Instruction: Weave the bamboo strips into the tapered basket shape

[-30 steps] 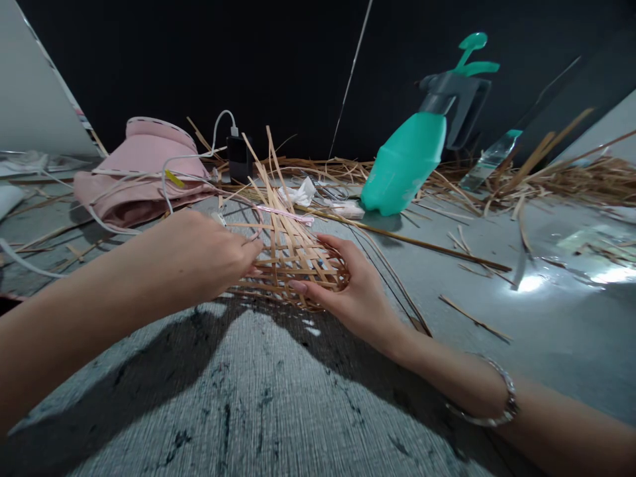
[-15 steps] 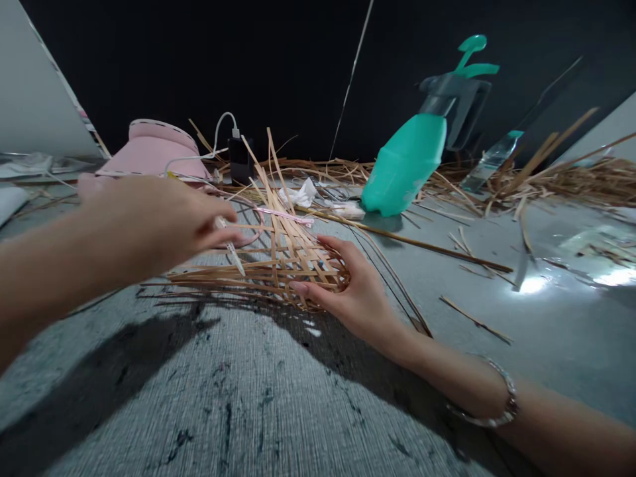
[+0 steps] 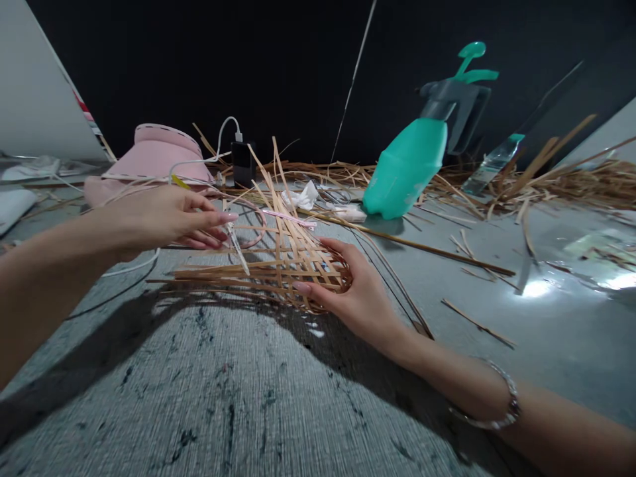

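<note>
Half-woven bamboo basket (image 3: 278, 278) lies on its side on a grey textured mat (image 3: 233, 411), to the left of the teal pressure sprayer (image 3: 407, 169) and nearer the camera. Its long loose strips fan up and away from a tight cross-woven end. The left hand (image 3: 163, 218) has just lifted off the weave. Where it pressed over the strips a moment ago, it now hovers open above the basket's left side, fingers straight and apart from the weave, just beside a thin pale pointed strip (image 3: 237, 248) that sticks out from the basket. The right hand (image 3: 352, 285) stays cupped around the basket's rounded end, fingers curled against the woven strips, so the weave now has only that one hand on it. The hands are apart, with the loose strips between them. Left of the sprayer, a crumpled white tissue (image 3: 301, 197) sits among scattered strips, and farther left are a black charger (image 3: 243, 162) with a white cable (image 3: 199, 160) and a pink fabric piece (image 3: 154, 156). A long brown cane strip (image 3: 422, 248) runs along the sprayer's near side.
</note>
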{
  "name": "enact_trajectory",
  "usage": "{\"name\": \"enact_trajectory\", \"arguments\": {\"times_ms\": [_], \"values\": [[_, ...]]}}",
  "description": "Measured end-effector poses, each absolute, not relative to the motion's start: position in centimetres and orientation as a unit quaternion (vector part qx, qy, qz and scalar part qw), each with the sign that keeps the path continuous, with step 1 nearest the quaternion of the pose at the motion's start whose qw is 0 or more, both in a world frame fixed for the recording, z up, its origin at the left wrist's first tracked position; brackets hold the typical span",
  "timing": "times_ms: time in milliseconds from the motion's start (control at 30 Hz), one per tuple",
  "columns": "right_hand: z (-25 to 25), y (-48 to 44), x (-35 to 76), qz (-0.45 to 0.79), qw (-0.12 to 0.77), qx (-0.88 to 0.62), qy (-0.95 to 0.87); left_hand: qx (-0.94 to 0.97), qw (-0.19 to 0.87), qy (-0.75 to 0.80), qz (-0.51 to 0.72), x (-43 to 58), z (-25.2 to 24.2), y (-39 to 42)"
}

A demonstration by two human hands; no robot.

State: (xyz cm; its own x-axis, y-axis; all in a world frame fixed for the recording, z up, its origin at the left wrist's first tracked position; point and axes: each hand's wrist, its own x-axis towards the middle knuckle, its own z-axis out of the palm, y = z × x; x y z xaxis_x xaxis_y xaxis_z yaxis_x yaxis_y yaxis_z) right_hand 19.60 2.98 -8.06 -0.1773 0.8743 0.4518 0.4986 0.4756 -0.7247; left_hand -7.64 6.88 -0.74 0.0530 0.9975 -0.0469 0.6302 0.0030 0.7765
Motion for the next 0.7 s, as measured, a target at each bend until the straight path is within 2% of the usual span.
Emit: {"name": "enact_trajectory", "arguments": {"times_ms": [100,267,533,700], "values": [[-8.1,3.0,19.6,0.232,0.446,-0.466,-0.728,0.599,0.403,0.616,0.315,-7.1,-1.0,6.9],[-8.2,3.0,19.6,0.243,0.45,-0.474,-0.716,0.549,0.461,0.593,0.367,-6.5,-1.5,7.2],[-8.0,3.1,19.4,0.216,0.443,-0.485,-0.723,0.53,0.426,0.557,0.477,-5.6,-2.2,7.0],[-8.2,3.1,19.4,0.232,0.446,-0.482,-0.718,0.558,0.406,0.528,0.494,-5.3,-1.8,6.9]]}}
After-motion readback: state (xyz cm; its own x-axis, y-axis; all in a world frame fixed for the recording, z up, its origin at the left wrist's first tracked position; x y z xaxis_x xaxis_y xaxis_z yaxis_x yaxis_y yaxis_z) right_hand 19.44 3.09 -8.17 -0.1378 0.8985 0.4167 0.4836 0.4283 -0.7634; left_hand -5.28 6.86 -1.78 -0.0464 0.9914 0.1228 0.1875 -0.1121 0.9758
